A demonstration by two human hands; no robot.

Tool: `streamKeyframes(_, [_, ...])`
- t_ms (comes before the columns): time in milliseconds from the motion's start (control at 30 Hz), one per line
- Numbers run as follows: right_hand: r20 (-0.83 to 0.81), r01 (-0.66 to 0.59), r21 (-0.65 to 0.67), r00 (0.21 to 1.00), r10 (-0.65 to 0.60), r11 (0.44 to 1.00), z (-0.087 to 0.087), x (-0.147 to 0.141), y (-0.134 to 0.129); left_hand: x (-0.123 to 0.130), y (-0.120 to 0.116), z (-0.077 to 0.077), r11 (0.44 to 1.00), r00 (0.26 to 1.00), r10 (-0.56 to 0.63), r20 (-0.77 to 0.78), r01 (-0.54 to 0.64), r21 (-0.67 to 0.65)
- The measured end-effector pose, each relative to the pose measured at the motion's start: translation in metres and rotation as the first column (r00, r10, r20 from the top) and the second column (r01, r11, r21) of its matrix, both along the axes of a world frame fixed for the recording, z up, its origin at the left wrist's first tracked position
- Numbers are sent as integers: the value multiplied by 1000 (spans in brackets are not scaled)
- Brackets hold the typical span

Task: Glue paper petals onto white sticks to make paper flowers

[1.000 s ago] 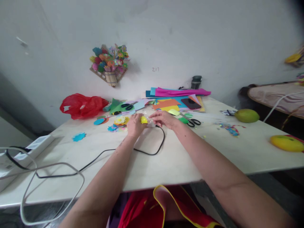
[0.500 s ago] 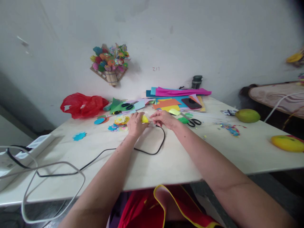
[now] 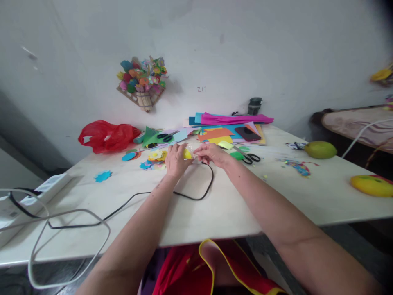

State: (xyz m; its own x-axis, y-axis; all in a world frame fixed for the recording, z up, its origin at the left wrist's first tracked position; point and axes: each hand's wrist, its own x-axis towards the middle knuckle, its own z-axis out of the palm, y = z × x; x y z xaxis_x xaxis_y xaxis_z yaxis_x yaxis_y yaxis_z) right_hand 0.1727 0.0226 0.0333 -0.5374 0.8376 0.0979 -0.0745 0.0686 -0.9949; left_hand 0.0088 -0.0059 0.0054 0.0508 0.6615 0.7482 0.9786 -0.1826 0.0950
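My left hand [image 3: 177,160] is closed, its fingers bent down beside a small yellow piece [image 3: 187,154] that it seems to grip. Something clear and shiny, like thin plastic, shows around that piece. Just to the right, my right hand [image 3: 211,154] has its fingertips pinched together; what they hold is too small to make out. A black cable [image 3: 196,199] loops over the table and ends under my right fingers. Left of my left hand lie yellow foam flowers [image 3: 157,155] with blue and pink cut-outs, partly hidden by the hand.
Black-handled scissors [image 3: 251,158] lie right of my right hand; another pair [image 3: 167,136] lies on coloured sheets. A phone [image 3: 247,134] rests on stacked sheets. A red plastic bag [image 3: 109,136], a power strip [image 3: 50,186] and a loose white cable [image 3: 107,233] are on the left; mangoes [image 3: 321,150] on the right.
Both hands stay almost in place. My left hand has shifted slightly, and the yellow piece appears turned, with more of the clear plastic showing beside it.
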Motion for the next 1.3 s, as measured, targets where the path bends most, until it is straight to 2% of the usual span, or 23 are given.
streamKeyframes(200, [-1, -89, -23, 996, 89, 996, -1, 0, 0, 2, -2, 0, 1000, 1000, -2, -8, 2, -19])
streamKeyframes(400, [63, -49, 74, 997, 45, 996, -1, 0, -1, 5, -6, 4, 997, 999, -26, -30, 24, -72])
streamKeyframes(600, [113, -94, 123, 990, 80, 988, -2, 2, 2, 5, -6, 5, 996, 1000, -22, -20, 20, -90])
streamKeyframes(900, [91, -187, 1, 978, 186, 982, -2, 4, 3, 4, -5, 2, 999, 999, -2, -53, 0, -40])
streamKeyframes(1067, [108, -173, -76, 978, 180, 982, -1, 3, 2, 5, -7, 5, 999, 997, 7, -70, -11, -47])
streamKeyframes(1300, [86, -185, -114, 977, 196, 976, -4, -1, 1, 6, -7, 5, 999, 998, -1, -62, -2, -54])
